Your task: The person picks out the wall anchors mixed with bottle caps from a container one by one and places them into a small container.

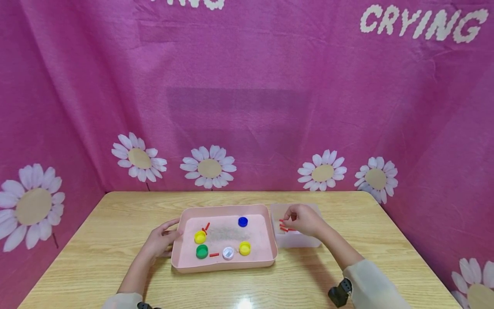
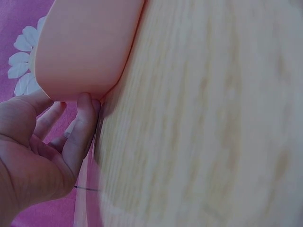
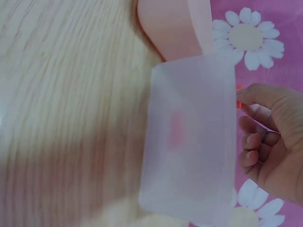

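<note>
My left hand (image 1: 160, 240) holds the left end of a pink tray (image 1: 224, 267), thumb over the rim and fingers against the outer wall. Between thumb and index finger, my right hand (image 1: 302, 219) pinches a small red stick (image 3: 239, 96) above a translucent plastic box (image 3: 189, 142). Several more red sticks (image 1: 284, 229) lie in that box. Inside the tray sit a blue cap (image 1: 242, 222), a green cap (image 1: 202, 251), a white cap (image 1: 228, 253) and two yellow caps (image 1: 245, 248). Loose red sticks (image 1: 214, 255) lie among the caps.
The box stands against the tray's right side on a wooden table (image 1: 115, 231). A pink-purple cloth (image 1: 247, 107) with white daisies hangs behind the table and at both sides.
</note>
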Demonstrator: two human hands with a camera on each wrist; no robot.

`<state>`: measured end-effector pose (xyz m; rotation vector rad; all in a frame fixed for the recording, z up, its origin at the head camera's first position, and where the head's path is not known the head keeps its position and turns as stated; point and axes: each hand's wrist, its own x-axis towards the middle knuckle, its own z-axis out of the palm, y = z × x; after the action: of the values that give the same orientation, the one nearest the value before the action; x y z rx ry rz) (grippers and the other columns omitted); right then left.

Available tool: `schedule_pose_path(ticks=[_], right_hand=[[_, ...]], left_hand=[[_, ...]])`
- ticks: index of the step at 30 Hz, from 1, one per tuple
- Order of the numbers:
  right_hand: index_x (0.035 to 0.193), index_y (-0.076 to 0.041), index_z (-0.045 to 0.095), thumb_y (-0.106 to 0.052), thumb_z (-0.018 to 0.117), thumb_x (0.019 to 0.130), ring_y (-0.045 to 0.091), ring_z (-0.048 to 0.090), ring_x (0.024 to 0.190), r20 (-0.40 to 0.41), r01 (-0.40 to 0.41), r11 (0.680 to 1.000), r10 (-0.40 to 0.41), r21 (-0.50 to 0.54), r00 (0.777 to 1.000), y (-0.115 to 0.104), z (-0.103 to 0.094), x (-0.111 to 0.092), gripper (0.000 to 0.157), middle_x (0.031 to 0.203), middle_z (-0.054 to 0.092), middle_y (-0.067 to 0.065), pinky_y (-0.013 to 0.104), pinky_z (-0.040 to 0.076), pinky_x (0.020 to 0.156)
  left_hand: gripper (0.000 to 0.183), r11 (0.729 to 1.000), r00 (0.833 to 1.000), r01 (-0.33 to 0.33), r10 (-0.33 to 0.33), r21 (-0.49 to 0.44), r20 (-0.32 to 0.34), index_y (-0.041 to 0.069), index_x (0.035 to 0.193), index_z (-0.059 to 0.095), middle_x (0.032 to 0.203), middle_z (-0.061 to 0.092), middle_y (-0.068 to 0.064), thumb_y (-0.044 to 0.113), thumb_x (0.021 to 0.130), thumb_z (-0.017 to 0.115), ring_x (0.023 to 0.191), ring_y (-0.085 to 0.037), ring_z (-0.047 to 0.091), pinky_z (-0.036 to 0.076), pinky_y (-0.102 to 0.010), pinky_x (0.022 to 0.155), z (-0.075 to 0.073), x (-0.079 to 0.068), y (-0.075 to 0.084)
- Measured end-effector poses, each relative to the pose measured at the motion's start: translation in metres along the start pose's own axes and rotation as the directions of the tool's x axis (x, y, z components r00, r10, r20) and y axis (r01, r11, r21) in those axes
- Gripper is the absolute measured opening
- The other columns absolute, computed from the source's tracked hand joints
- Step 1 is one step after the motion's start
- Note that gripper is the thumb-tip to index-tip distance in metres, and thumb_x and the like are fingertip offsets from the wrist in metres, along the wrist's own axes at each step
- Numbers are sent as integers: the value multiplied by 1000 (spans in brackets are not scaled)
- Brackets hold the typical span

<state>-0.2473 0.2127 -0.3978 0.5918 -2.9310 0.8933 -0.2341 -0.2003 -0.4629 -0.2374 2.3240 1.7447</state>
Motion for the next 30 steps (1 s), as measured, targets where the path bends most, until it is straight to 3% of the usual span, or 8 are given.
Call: schedule_pose_path(ticks=[4, 12, 30], right_hand=[[74, -8, 63, -10, 69, 79, 8, 42, 58, -12, 0, 1000, 0, -8, 1000, 8, 2, -2, 8, 63, 52, -2, 20, 36, 50], [75, -7, 64, -9, 68, 79, 11, 44, 60, -8, -76, 997, 76, 1, 997, 26, 5, -1, 6, 64, 51, -2, 21, 37, 50], [72, -7, 63, -10, 68, 79, 11, 45, 60, 1, -163, 987, 163, -15, 987, 32, 14, 7, 9, 63, 51, -2, 23, 37, 52]], left_hand=[[53, 1000, 1000, -1, 1, 0, 4, 12, 143, 35, 132, 46, -30, 22, 95, 54, 87, -17, 61, 58, -38, 67, -1, 0, -1], [53, 1000, 1000, -8, 8, -3, 4, 10, 143, 35, 131, 47, -30, 22, 95, 54, 91, -18, 61, 58, -39, 67, -1, 0, 1], [54, 1000, 1000, 5, -5, -25, 5, 11, 143, 37, 132, 46, -30, 22, 94, 56, 89, -17, 61, 58, -38, 68, -1, -1, 2]])
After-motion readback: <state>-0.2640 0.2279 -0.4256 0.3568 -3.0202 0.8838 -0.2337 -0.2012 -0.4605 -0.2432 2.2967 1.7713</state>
